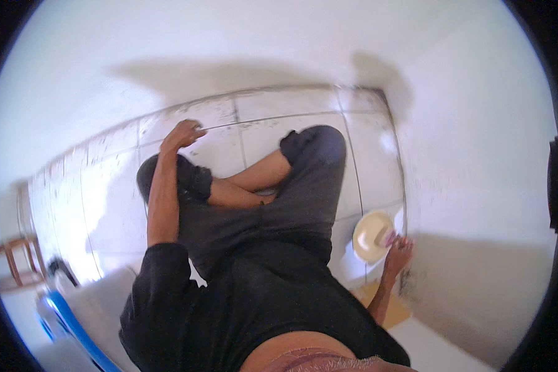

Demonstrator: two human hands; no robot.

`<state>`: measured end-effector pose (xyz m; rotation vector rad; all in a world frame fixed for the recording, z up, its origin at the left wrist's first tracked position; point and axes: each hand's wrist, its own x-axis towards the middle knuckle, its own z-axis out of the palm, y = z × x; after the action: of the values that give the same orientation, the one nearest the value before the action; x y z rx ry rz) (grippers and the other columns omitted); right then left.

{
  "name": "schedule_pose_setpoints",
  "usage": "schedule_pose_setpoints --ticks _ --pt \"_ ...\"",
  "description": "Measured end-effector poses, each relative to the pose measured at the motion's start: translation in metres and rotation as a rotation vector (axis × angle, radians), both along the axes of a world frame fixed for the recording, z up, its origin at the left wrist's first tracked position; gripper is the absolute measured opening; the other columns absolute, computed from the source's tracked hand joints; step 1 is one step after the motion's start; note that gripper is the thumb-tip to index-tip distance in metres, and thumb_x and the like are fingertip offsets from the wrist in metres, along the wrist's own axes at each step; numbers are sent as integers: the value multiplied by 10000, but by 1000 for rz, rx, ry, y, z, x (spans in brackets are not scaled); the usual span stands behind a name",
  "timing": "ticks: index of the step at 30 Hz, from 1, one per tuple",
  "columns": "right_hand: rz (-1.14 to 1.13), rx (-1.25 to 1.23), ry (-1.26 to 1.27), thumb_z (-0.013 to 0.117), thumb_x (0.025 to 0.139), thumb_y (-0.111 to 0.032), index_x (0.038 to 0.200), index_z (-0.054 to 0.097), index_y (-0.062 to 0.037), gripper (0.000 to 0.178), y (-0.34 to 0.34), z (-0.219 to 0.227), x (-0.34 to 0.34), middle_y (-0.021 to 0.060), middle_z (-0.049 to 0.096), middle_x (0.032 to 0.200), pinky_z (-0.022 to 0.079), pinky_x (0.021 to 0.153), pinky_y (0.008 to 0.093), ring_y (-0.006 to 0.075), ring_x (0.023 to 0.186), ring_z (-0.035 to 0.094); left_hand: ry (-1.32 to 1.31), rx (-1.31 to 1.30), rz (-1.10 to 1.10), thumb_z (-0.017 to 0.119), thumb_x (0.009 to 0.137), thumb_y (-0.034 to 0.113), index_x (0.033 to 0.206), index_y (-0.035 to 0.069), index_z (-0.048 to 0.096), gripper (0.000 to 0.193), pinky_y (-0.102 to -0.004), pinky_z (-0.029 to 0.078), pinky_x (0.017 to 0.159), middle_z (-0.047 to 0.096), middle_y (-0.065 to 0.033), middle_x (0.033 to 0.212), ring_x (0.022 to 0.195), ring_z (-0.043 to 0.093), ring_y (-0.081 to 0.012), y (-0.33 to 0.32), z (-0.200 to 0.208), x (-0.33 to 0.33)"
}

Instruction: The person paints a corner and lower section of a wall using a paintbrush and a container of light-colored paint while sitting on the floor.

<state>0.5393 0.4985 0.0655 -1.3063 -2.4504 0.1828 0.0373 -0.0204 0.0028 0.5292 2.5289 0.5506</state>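
Note:
My left hand (185, 134) hovers above the tiled floor just beyond my left knee. Its fingers are loosely bent and apart, with nothing visible in them. Off to the right, my right hand (402, 250) is closed around a small pink-and-white brush-like thing (387, 238); blur hides its details. That thing is over the right side of a round cream bowl (364, 239), which stands on the floor beside the right wall. Whether it touches the bowl cannot be made out.
I sit cross-legged on pale floor tiles (304, 106) with dark smudges near the far wall (242, 37). A white wall (471, 167) rises close on the right. At the left are a wooden stool-like frame (20, 260) and a blue-edged object (74, 325). A tan flat piece (395, 313) lies under my right forearm.

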Motion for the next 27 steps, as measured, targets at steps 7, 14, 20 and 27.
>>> schedule_pose_setpoints --ticks 7,14,20,27 --pt "65 -139 219 633 829 -142 786 457 16 241 -41 4 -43 140 550 680 464 491 352 235 562 569 199 45 20 625 823 409 1044 2 648 464 -432 448 904 620 -219 1089 1054 568 -359 -8 -12 10" --pt "59 -430 443 605 860 -98 838 438 36 215 -36 -4 -37 169 590 725 503 341 298 240 586 657 184 25 54 644 808 398 856 -46 679 448 -457 486 797 659 -225 901 916 619 -384 -5 -9 18" --pt "11 -465 528 620 863 -123 844 441 48 248 -12 -10 -33 201 601 762 510 322 310 268 571 664 69 -72 44 647 819 391 1032 24 655 424 -440 457 885 634 -195 1055 1045 574 -357 3 8 9" --pt "-179 -202 -390 524 913 -379 1285 466 46 568 -3 3 10 247 331 1438 250 1081 459 332 1280 390 194 15 -70 614 826 392 1068 0 632 460 -441 424 932 608 -226 1103 1062 547 -384 -15 -13 -6"
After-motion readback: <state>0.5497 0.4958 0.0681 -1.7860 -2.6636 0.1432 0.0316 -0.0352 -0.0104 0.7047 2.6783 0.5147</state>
